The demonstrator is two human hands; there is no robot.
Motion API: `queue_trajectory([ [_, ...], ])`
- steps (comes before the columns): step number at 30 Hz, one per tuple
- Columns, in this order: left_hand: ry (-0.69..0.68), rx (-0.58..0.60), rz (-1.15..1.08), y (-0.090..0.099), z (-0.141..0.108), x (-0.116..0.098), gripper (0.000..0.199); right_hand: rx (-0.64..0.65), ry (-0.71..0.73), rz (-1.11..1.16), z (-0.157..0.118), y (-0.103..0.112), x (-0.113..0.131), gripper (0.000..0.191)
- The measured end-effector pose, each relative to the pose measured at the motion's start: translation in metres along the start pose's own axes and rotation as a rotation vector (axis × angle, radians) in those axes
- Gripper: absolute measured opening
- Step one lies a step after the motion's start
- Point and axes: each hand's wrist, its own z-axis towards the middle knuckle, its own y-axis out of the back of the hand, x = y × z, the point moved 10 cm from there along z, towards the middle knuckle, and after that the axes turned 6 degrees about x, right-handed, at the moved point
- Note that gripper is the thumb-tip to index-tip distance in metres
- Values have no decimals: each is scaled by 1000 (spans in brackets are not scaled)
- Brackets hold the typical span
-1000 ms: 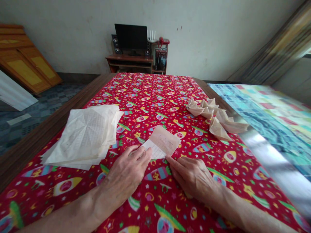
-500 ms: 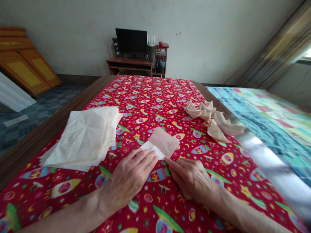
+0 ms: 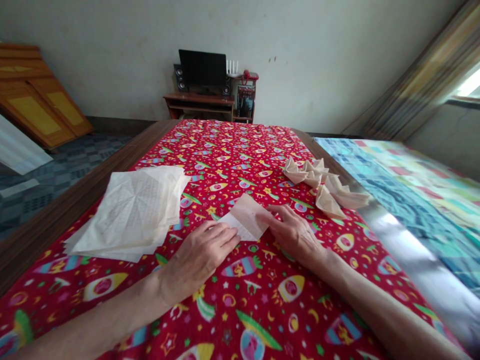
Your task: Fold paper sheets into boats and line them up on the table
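Note:
A small folded sheet of paper (image 3: pixel 245 212), pale with faint writing, lies at an angle on the red patterned cloth (image 3: pixel 240 155). My left hand (image 3: pixel 210 247) grips its left corner, fingers bent together over the edge and thumb hidden underneath. At the right edge, my right hand (image 3: pixel 290 227) has its index finger and thumb closed on the paper, the other fingers curled. To the left rests a stack of thin creased paper sheets (image 3: pixel 131 210). Several folded paper pieces (image 3: pixel 326 185) with pointed tips sit together on the right.
The cloth covers a table with a dark wooden edge (image 3: pixel 123 155). Beyond it stands a desk with a monitor (image 3: pixel 202 69) and speakers. A bed with a patchwork cover (image 3: pixel 378 190) adjoins the right side; a wooden cabinet (image 3: pixel 41 100) stands far left.
My right hand has moved up and outward from the paper's lower corner to its right edge. My left hand has stayed at the left corner, shifting only slightly.

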Motion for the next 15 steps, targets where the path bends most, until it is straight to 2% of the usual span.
queue_trajectory([
  [4,25,-23,36,1,1,9,30,-21,117,-1,-4,9,18,21],
  [9,32,-46,48,0,1,12,32,-6,326,-53,-16,20,66,23],
  [12,31,-31,-37,-5,0,13,36,45,359,3,-15,21,84,23],
  [15,38,-27,-146,-10,-2,16,40,61,367,103,-13,21,87,22],
])
